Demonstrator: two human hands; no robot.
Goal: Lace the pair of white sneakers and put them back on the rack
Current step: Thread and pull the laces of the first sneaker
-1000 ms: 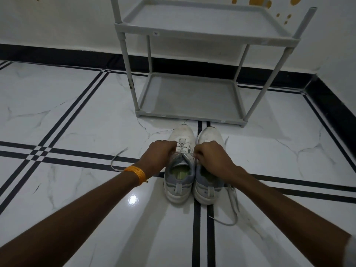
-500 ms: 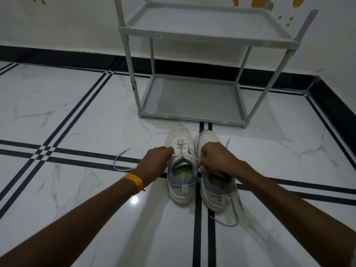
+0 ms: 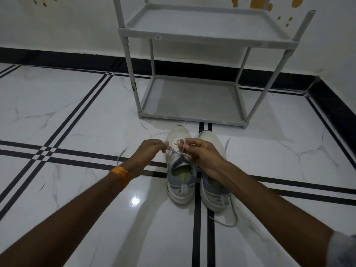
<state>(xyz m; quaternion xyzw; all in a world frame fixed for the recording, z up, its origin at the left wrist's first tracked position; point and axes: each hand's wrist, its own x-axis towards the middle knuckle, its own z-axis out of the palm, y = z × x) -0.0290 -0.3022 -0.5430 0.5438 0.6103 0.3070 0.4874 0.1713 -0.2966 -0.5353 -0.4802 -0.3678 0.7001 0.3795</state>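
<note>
Two white sneakers with grey heels stand side by side on the floor, toes toward the rack. Over the left sneaker [image 3: 180,182] my left hand [image 3: 148,151] pinches one end of its white lace [image 3: 176,151]. My right hand [image 3: 202,153] pinches the other end, looped over a finger. The right sneaker [image 3: 213,191] is partly hidden under my right wrist, and its loose lace [image 3: 230,221] trails on the floor. The grey two-shelf rack [image 3: 192,120] stands just beyond the toes, both shelves bare.
White marble floor tiles with black double lines [image 3: 198,237] run under the sneakers. A black skirting [image 3: 57,56] lines the white wall behind the rack and turns along the right side. An orange band is on my left wrist [image 3: 120,175].
Both hands have lifted off the sneakers' openings and drawn the left sneaker's lace ends up and apart. The right sneaker has slid a little toward me.
</note>
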